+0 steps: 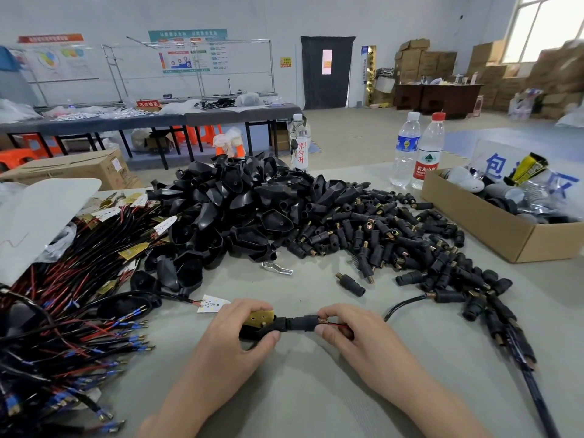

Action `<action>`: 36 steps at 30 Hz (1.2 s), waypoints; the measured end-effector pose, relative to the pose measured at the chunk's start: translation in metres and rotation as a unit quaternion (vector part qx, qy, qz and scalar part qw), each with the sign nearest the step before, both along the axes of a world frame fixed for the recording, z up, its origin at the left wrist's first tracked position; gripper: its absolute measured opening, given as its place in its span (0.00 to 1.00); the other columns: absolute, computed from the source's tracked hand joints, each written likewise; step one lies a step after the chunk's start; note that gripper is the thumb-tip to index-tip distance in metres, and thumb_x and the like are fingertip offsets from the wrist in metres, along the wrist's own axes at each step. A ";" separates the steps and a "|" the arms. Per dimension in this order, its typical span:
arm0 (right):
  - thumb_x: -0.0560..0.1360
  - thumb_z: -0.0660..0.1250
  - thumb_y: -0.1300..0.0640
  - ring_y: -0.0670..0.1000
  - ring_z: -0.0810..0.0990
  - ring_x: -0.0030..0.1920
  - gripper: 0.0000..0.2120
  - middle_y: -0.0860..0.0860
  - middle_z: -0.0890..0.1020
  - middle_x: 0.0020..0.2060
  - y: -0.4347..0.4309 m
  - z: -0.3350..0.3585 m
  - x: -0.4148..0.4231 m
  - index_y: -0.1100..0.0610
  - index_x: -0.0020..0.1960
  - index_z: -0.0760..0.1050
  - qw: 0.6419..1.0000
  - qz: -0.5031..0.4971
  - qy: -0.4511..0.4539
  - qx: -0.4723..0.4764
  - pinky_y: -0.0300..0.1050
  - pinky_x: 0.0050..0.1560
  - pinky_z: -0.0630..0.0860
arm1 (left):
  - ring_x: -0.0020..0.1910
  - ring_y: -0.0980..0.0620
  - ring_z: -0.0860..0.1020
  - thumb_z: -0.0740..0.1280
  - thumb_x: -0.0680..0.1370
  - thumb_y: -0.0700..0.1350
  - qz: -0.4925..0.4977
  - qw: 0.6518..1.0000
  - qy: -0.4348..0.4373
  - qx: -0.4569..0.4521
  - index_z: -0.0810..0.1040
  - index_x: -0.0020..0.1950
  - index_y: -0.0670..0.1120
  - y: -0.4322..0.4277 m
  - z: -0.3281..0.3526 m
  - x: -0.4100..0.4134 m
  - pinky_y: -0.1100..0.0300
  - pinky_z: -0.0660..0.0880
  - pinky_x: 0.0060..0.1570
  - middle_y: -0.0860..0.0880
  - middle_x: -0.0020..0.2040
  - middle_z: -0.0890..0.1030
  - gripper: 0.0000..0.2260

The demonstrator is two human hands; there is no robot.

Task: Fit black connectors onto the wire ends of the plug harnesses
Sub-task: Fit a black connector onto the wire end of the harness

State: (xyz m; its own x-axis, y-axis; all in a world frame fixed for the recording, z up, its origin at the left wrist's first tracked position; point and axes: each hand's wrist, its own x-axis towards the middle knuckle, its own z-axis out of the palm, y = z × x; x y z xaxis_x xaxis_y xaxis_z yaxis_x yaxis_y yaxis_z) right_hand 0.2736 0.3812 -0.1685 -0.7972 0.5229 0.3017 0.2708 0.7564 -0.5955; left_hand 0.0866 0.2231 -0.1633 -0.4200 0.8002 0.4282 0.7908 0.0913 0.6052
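- The black connector (pixel 301 323) lies level just above the table (pixel 300 393), near the person and between both hands. Its long axis runs left to right.
- Its left end meets the neck of a black plug (pixel 257 331), which carries a brass plate (pixel 259 317) on top. Whether the two are fully seated cannot be told.
- The left hand (pixel 234 335) is clamped round the plug, thumb underneath and fingers curled over the far side.
- The right hand (pixel 347 330) pinches the connector's right end, where a red wire (pixel 340 325) comes out beneath the fingers.
- The hands are equally near the joint, so any push would likely run along that left-right axis.
- Spare connectors (pixel 379 235) are heaped far right, and the waiting harnesses (pixel 72 298) lie to the left.
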 end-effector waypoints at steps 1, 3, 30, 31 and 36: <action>0.79 0.61 0.40 0.38 0.72 0.44 0.09 0.28 0.74 0.43 0.000 0.000 0.000 0.41 0.54 0.75 1.000 -0.001 0.003 -0.004 0.32 0.43 0.64 | 0.55 0.61 0.75 0.76 0.72 0.47 0.001 1.000 0.005 0.000 0.75 0.53 0.62 0.000 0.000 0.000 0.72 0.68 0.54 0.64 0.53 0.77 0.16; 0.80 0.58 0.38 0.40 0.74 0.43 0.13 0.35 0.76 0.40 0.001 0.000 -0.001 0.44 0.51 0.76 1.000 0.000 0.005 -0.005 0.35 0.44 0.67 | 0.55 0.62 0.75 0.77 0.72 0.45 0.003 1.000 0.014 0.002 0.75 0.54 0.61 0.000 0.001 0.000 0.72 0.68 0.54 0.65 0.53 0.76 0.17; 0.75 0.57 0.32 0.44 0.61 0.28 0.27 0.45 0.63 0.26 0.000 0.004 -0.001 0.55 0.43 0.77 0.992 -0.031 0.041 -0.116 0.38 0.29 0.60 | 0.58 0.62 0.76 0.78 0.71 0.43 -0.006 1.000 -0.014 0.025 0.75 0.59 0.60 0.002 0.002 0.005 0.76 0.66 0.56 0.64 0.57 0.74 0.22; 0.75 0.58 0.32 0.44 0.59 0.29 0.27 0.45 0.61 0.26 0.001 0.005 0.000 0.56 0.43 0.78 0.989 -0.032 0.050 -0.138 0.38 0.28 0.57 | 0.58 0.62 0.76 0.78 0.71 0.43 -0.009 0.999 -0.016 0.028 0.76 0.59 0.59 0.002 0.002 0.005 0.76 0.66 0.56 0.63 0.58 0.74 0.21; 0.76 0.61 0.34 0.45 0.57 0.30 0.22 0.46 0.58 0.28 -0.001 0.009 0.002 0.52 0.41 0.78 0.982 -0.025 0.054 -0.178 0.39 0.29 0.54 | 0.57 0.59 0.77 0.78 0.71 0.43 -0.016 0.999 -0.004 0.035 0.77 0.59 0.57 0.001 0.004 0.006 0.71 0.70 0.57 0.62 0.60 0.72 0.20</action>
